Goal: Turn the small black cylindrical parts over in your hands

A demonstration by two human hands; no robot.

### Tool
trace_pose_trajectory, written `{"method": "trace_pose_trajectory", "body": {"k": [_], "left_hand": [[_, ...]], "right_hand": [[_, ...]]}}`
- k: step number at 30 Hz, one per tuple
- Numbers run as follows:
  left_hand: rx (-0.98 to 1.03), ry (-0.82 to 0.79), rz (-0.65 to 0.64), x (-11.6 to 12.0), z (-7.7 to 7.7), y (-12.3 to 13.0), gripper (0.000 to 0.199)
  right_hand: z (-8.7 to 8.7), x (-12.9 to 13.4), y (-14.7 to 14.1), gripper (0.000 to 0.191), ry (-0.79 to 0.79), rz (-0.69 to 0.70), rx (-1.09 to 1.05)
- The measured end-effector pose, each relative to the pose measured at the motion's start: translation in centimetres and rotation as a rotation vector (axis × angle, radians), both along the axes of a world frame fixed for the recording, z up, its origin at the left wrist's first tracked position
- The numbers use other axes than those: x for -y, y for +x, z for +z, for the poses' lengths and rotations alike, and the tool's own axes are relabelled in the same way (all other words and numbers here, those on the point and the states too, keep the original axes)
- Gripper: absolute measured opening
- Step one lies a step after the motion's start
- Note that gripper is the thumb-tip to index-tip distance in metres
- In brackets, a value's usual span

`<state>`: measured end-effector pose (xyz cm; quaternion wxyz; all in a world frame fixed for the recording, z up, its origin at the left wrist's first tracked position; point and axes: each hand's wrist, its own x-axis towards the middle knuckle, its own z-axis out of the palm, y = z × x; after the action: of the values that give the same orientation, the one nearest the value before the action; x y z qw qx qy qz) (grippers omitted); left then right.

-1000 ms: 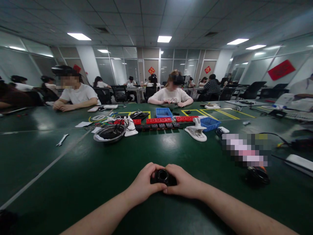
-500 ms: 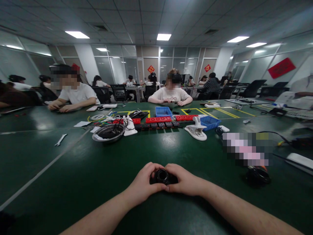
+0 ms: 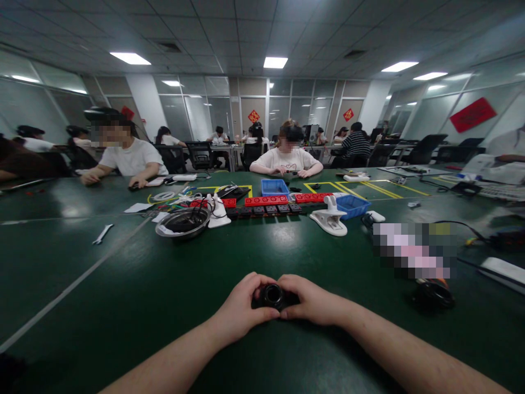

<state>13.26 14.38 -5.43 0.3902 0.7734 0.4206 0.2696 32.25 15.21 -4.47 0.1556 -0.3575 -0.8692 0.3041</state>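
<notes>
Both of my hands close around a small black part with a round, hollow ring (image 3: 273, 295) facing up; its exact kind I cannot make out. My left hand (image 3: 240, 305) grips its left side, thumb in front and fingers curled behind. From the other side my right hand (image 3: 314, 301) holds it the same way, and the two thumb tips nearly meet below the ring. The lower body of the black part is mostly hidden by my fingers. It is held low over the green table (image 3: 283, 353), and I cannot tell whether it touches the surface.
Ahead lie a metal bowl (image 3: 183, 232), red socket strips (image 3: 266, 201), a white clip base (image 3: 329, 219) and blue bins (image 3: 351, 205). A wrench (image 3: 103, 234) rests at left. Black coiled cable (image 3: 435, 294) sits at right. Two co-workers (image 3: 287, 158) (image 3: 131, 158) sit across the table.
My hands and the black part stay almost still. The co-worker at left has moved one hand outward to a dark object on the table, so their hands are now apart.
</notes>
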Motion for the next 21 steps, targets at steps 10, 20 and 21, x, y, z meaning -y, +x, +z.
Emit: {"method": "trace_pose_trajectory", "body": {"k": [10, 20, 21], "left_hand": [[-0.042, 0.084, 0.327, 1.1, -0.1, 1.5, 0.031], [0.028, 0.009, -0.007, -0.2, 0.0, 0.0, 0.036], [0.033, 0.009, -0.023, -0.3, -0.1, -0.1, 0.036]], "right_hand": [[-1.3, 1.1, -2.5, 0.024, 0.217, -0.441, 0.213], [-0.4, 1.2, -1.2, 0.048, 0.166, -0.156, 0.059], [-0.4, 1.0, -0.9, 0.043, 0.142, -0.111, 0.057]]}}
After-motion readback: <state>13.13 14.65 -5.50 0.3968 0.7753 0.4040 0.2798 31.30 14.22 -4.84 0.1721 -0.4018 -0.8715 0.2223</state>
